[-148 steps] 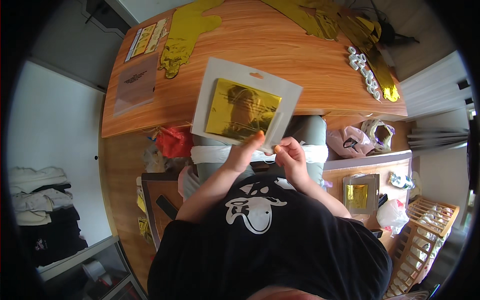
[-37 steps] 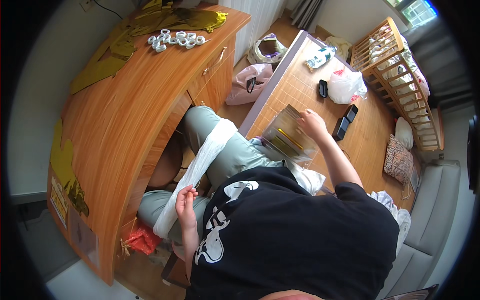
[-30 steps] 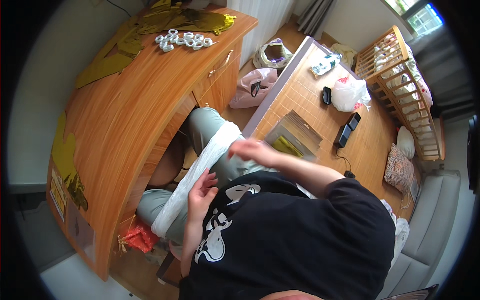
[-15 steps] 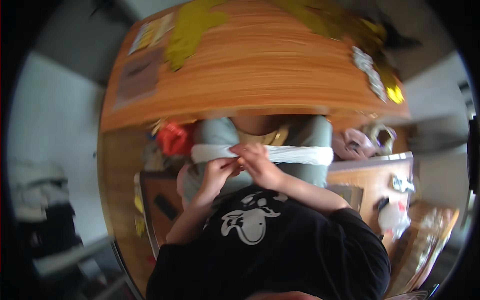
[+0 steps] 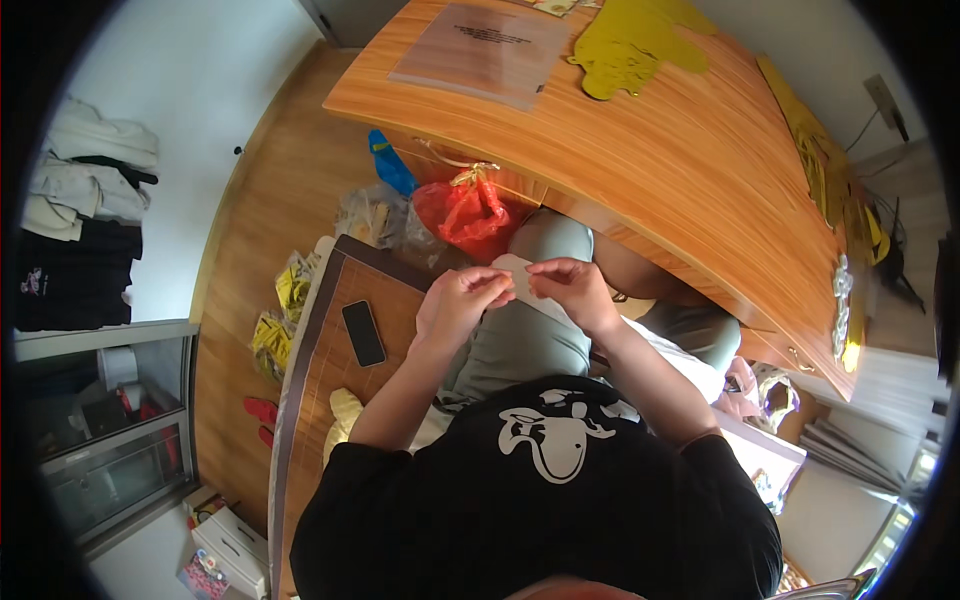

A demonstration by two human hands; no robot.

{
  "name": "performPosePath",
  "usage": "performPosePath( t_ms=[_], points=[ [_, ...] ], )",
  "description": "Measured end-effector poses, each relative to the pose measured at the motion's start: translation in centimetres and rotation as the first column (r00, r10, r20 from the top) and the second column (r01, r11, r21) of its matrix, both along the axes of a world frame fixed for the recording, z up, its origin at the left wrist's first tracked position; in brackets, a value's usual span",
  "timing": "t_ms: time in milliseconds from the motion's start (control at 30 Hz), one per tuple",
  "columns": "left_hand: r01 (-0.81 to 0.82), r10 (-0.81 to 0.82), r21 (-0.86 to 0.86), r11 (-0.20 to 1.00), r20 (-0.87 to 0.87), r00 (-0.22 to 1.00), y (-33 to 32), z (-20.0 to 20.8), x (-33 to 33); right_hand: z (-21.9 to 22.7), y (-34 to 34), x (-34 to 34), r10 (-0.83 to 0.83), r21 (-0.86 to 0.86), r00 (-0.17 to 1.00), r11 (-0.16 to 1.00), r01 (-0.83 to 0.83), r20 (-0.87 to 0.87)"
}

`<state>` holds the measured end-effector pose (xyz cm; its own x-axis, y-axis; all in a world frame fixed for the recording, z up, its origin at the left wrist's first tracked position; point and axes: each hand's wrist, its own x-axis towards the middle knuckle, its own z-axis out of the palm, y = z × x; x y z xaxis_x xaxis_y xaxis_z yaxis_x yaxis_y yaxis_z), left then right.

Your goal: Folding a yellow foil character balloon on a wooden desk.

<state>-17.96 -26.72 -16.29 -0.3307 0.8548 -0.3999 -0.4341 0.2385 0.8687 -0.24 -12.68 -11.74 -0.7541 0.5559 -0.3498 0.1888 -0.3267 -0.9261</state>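
While the person sits at the bench [image 5: 700,170], both hands meet over the lap: the left hand [image 5: 455,305] and right hand [image 5: 570,290] each have their fingers pinched on the near end of a white strip [image 5: 515,275] that runs back across the thighs. It looks like a peeling or separating step; any further pull would need steady, even tension. Most of the strip hides behind the right arm, and its material is unclear.

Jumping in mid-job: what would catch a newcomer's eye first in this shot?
Both hands, the left hand and right hand, pinch a pale strip over the lap at centre. Just above it, a red plastic bag sits under the wooden desk, and yellow cut-outs lie on top.
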Motion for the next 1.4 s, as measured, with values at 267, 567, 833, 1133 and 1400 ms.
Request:
performPosePath(
  t_ms=[267,567,833,1133,1400],
  points=[
    [-0.455,0.486,0.347,0.82,-0.842,0.234,4.1,-6.7,-5.7,-0.7,3.2,-5.8,-0.002,0.659,0.999,0.752,-0.033,0.051],
    [-0.319,0.391,0.228,0.92,-0.597,0.7,0.6,-7.7,-3.0,-3.5,3.9,-12.5,0.14,0.836,0.948,0.447,-0.317,0.285],
    [-0.29,0.531,0.445,0.847,-0.726,0.436,-0.3,-7.4,-2.9,-3.5,1.7,-15.8,0.34,0.46,0.553,0.318,-0.829,0.761],
    [-0.205,0.136,-0.014,0.979,-0.703,0.698,0.5,-5.7,-3.1,-1.4,1.5,-10.0,0.32,0.623,0.764,0.446,-0.643,0.56],
    [-0.037,0.545,0.545,0.837,-0.827,0.141,1.8,-4.1,-1.5,11.8,5.2,7.9,0.334,0.686,0.914,0.61,-0.397,0.231]
  ],
)
